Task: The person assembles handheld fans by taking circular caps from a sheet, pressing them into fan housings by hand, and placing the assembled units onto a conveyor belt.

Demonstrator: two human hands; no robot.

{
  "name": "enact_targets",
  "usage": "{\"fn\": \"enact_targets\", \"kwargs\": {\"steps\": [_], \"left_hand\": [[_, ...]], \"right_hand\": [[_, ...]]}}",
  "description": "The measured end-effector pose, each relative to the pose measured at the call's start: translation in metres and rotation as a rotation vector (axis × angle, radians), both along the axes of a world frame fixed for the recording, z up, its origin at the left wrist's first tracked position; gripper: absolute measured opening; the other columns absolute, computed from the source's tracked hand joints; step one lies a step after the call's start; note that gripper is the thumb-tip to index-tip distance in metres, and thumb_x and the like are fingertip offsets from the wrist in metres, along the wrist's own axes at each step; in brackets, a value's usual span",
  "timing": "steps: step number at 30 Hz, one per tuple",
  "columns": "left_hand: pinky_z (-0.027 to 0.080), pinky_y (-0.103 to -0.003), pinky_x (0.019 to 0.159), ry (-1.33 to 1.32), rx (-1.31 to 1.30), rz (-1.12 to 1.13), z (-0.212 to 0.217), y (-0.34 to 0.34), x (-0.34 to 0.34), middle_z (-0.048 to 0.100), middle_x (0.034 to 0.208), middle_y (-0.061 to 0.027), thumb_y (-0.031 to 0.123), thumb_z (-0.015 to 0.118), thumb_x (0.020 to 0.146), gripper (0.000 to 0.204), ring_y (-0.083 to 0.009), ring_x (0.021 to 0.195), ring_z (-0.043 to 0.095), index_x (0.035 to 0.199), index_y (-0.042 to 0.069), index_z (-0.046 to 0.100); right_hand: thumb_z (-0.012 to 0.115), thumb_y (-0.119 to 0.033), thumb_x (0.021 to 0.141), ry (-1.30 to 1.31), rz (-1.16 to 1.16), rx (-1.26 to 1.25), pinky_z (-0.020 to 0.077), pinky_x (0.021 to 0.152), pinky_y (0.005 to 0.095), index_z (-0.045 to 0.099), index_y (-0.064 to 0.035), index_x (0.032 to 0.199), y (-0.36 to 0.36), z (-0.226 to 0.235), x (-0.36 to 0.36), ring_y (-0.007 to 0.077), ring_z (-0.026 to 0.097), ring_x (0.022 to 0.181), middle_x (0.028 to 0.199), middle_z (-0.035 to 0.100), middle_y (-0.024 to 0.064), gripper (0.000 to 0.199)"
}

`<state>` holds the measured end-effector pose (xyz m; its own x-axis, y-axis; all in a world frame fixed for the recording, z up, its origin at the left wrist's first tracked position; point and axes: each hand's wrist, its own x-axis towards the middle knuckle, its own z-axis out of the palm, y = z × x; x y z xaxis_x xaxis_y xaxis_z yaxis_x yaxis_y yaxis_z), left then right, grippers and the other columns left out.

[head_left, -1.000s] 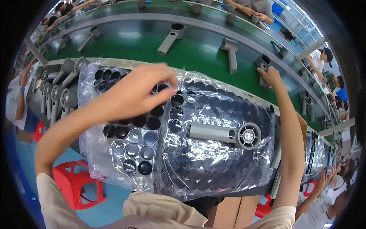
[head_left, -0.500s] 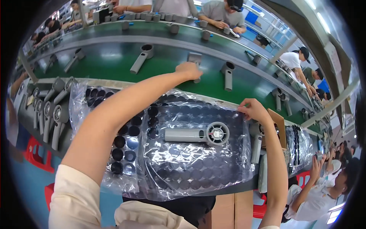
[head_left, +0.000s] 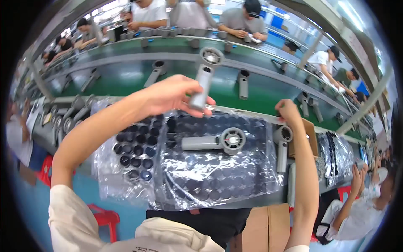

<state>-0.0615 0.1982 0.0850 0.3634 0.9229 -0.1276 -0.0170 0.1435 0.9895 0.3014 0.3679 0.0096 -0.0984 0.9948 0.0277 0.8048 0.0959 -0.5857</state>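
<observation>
Green conveyor belt (head_left: 126, 77) is stretching across the upper part of the view, carrying scattered grey handheld fan bodies, with other people sitting along its far side. Nearer, a grey tabletop (head_left: 252, 200) is bearing a wide tray of round black caps wrapped in crinkled clear plastic film (head_left: 201, 176). A second such tray of black caps (head_left: 132, 153) is lying just beside it on the left, its film partly pulled open.

On top of the wrapped tray, a grey handheld fan with a round grille head (head_left: 218, 142) is lying flat, its handle pointing left. Another grey fan body with an open ring head (head_left: 282, 147) is resting at the tray's right edge, its handle pointing toward the person.

The left hand (head_left: 174, 94) is reaching forward above the trays, its fingers closed around the handle of a grey handheld fan with a round grille (head_left: 204, 77), which it is holding upright over the belt's near edge, grille end up. The right hand (head_left: 289, 112) is curling loosely at the tray's far right corner, just above the ring-headed fan body; whether it is gripping anything cannot be told.
</observation>
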Motion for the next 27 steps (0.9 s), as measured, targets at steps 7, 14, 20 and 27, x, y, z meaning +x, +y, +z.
{"fn": "enact_targets", "kwargs": {"steps": [7,14,20,27], "left_hand": [[0.053,-0.042,0.085,-0.302,-0.177,-0.101,0.009,-0.147,0.002,0.061,0.109,-0.0224,0.0,0.062,0.083,0.063,-0.0331,0.095,0.066,0.135,0.003,0.024],[0.047,-0.035,0.082,-0.59,-0.076,0.127,-0.049,-0.202,0.014,0.056,0.096,-0.0105,0.006,0.065,0.084,0.068,-0.0168,0.085,0.059,0.137,0.005,0.022],[0.046,-0.028,0.076,-0.4,-0.081,0.472,-0.054,-0.214,0.048,0.053,0.092,-0.0042,0.007,0.064,0.087,0.049,-0.0106,0.085,0.056,0.127,0.004,0.036],[0.047,-0.024,0.056,-0.25,-0.047,0.701,-0.048,-0.215,0.041,0.062,0.082,-0.0041,0.008,0.069,0.085,0.025,-0.008,0.062,0.056,0.105,0.001,0.056]], "right_hand": [[0.065,-0.005,0.082,0.413,0.307,0.028,0.049,0.069,0.0239,0.059,0.0064,0.109,-0.074,0.043,-0.037,0.0105,0.06,0.077,0.085,0.064,0.0055,0.03],[0.056,-0.007,0.091,0.467,0.441,0.141,0.0452,0.077,0.0236,0.052,0.0015,0.121,-0.227,0.074,-0.116,0.0112,0.057,0.081,0.11,0.063,0.0129,0.031],[0.061,-0.03,0.088,0.259,0.523,0.47,0.0397,0.07,0.0267,0.051,0.0049,0.12,-0.294,0.088,-0.115,0.0158,0.05,0.081,0.115,0.049,0.0174,0.048],[0.062,-0.028,0.085,1.091,0.343,0.079,0.045,0.064,0.032,0.045,-0.0054,0.112,-0.306,0.044,-0.101,0.0214,0.053,0.074,0.101,0.047,0.0182,0.039]]}}
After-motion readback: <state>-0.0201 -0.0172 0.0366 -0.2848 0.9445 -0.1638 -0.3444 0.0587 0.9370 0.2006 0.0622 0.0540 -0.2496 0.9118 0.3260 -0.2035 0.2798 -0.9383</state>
